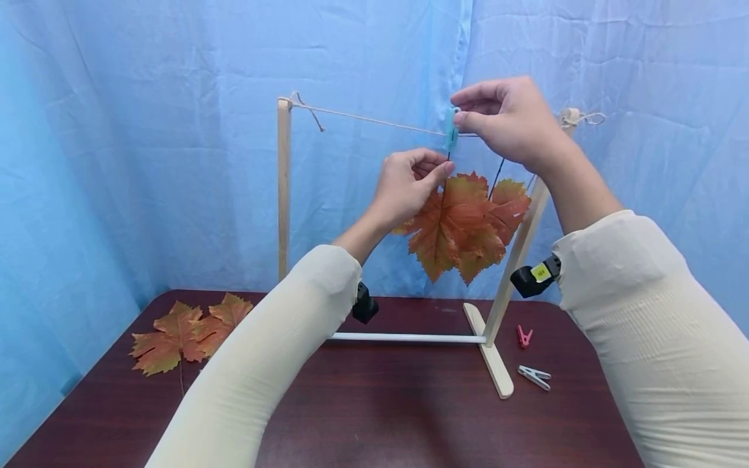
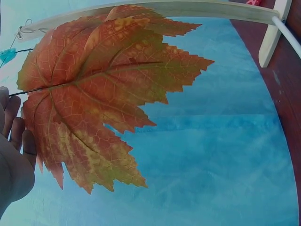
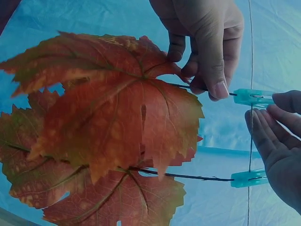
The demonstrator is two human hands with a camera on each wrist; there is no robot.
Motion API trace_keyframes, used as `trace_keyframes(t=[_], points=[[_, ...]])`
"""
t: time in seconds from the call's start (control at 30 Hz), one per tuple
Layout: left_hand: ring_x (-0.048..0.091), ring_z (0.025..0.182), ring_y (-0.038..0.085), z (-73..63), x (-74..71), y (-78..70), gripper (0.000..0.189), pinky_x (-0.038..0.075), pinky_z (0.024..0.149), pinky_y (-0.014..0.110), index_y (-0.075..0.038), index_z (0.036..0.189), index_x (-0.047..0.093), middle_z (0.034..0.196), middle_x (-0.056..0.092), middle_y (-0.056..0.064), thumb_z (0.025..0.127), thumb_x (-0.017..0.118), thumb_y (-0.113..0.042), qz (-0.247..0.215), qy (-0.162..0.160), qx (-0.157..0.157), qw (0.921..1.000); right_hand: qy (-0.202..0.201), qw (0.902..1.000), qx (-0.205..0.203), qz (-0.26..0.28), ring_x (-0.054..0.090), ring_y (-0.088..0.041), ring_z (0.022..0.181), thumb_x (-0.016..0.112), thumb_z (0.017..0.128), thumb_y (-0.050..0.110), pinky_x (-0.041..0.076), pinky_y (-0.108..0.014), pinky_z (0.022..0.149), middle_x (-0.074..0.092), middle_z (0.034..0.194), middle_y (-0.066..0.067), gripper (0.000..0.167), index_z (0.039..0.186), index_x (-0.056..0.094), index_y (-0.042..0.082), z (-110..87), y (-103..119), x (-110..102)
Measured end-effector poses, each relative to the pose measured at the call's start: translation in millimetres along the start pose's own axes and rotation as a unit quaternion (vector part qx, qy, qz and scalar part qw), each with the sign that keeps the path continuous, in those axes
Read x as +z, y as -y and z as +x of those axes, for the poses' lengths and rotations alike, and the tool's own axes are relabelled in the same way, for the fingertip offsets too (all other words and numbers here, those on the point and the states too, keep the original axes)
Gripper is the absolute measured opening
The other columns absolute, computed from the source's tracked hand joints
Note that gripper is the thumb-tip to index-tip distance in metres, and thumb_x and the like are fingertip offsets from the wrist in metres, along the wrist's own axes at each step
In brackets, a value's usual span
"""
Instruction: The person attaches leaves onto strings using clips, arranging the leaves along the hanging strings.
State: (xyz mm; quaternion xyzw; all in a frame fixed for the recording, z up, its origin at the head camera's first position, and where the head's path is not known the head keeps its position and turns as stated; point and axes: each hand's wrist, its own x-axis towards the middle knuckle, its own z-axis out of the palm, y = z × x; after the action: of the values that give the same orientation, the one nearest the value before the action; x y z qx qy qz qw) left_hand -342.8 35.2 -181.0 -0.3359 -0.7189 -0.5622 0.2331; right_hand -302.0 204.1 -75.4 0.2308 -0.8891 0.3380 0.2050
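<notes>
An orange autumn leaf hangs by its dark stem, which my left hand pinches between thumb and fingers just under the string. Above it, my right hand pinches a teal clothespin that sits on the string at the stem's top end. Beside this leaf a second leaf hangs partly behind it, its stem held by another teal clothespin seen in the right wrist view. In the left wrist view the front leaf fills much of the picture.
The string runs between two wooden posts, joined low down by a white rod. A wooden foot carries the right post. More leaves lie at the table's left; a red clothespin and a white clothespin lie right.
</notes>
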Motion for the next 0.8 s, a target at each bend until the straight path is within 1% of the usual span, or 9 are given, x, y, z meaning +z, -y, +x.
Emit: trace_keyframes(t=[0.2,0.4,0.5,0.6,0.7,0.8], points=[[0.066,0.078,0.016,-0.9,-4.1,3.8,0.02,0.055,0.068,0.028,-0.004,0.105,0.077,0.088,0.074,0.004,0.097,0.073,-0.022,-0.006,0.0,-0.004,1.0,-0.001,1.0,-0.009,-0.001,0.068,-0.007,0.099,0.063,0.102,0.025,0.049,-0.024,0.087,0.072,0.118,-0.009,0.038,0.134,0.066,0.004,-1.3,-0.3,-1.0],[0.068,0.077,0.016,-3.7,-10.5,6.9,0.019,0.055,0.067,0.029,-0.004,0.105,0.078,0.087,0.074,0.004,0.097,0.073,-0.021,-0.012,-0.005,0.004,0.9999,-0.011,0.9995,-0.017,-0.023,0.068,-0.008,0.099,0.063,0.102,0.028,0.049,-0.025,0.089,0.072,0.118,-0.009,0.038,0.134,0.067,0.007,-5.4,-0.4,-5.8],[0.068,0.076,0.017,-5.1,-14.5,8.8,0.019,0.055,0.067,0.029,-0.004,0.104,0.078,0.085,0.074,0.004,0.097,0.073,-0.021,-0.01,-0.006,0.007,0.9999,-0.021,0.9985,-0.03,-0.041,0.067,-0.006,0.099,0.064,0.102,0.031,0.047,-0.024,0.086,0.072,0.117,-0.009,0.038,0.133,0.068,0.008,-9.7,-1.3,-9.6],[0.067,0.077,0.016,-7.7,-18.9,10.9,0.018,0.054,0.068,0.029,-0.006,0.103,0.079,0.085,0.074,0.003,0.097,0.074,-0.022,0.002,-0.009,0.013,0.9999,-0.032,0.9975,-0.041,-0.048,0.065,-0.005,0.099,0.065,0.101,0.031,0.049,-0.022,0.088,0.072,0.117,-0.009,0.038,0.132,0.069,0.009,-15.6,-3.2,-14.0],[0.065,0.079,0.014,-11.8,-23.9,14.1,0.017,0.053,0.07,0.028,-0.008,0.103,0.079,0.086,0.074,0.001,0.097,0.074,-0.024,0.022,-0.012,0.018,0.9995,-0.047,0.9964,-0.046,-0.053,0.065,-0.005,0.102,0.066,0.101,0.031,0.052,-0.022,0.094,0.071,0.119,-0.01,0.038,0.132,0.07,0.009,-22.1,-6.3,-18.2],[0.063,0.08,0.012,-17.4,-29.2,17.3,0.019,0.051,0.069,0.028,-0.009,0.104,0.079,0.086,0.073,-0.001,0.097,0.073,-0.026,0.04,-0.013,0.016,0.999,-0.066,0.9953,-0.054,-0.046,0.064,-0.004,0.103,0.067,0.101,0.028,0.051,-0.023,0.099,0.07,0.122,-0.011,0.037,0.131,0.07,0.008,-28.5,-10.4,-23.6]])
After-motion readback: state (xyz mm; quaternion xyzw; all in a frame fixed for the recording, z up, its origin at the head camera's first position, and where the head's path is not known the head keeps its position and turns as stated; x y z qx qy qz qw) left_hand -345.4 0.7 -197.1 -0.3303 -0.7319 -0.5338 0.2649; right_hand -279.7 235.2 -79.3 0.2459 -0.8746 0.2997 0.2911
